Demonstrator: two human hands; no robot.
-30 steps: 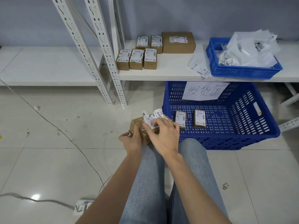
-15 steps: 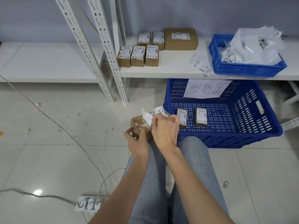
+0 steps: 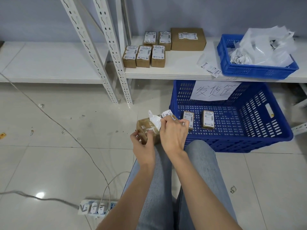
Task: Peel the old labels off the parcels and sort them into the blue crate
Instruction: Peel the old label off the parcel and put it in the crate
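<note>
Head view: a small brown parcel (image 3: pixel 147 130) is held tilted above the knees, long axis running near-left to far-right. It is gripped by the left hand (image 3: pixel 143 145); its half-lifted label (image 3: pixel 157 119) is pinched by the right hand (image 3: pixel 173 131), beside the blue crate (image 3: pixel 269 130).

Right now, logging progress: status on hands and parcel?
Left hand holds parcel. Right hand pinches half-peeled label. Nothing blocking blue crate.
</note>
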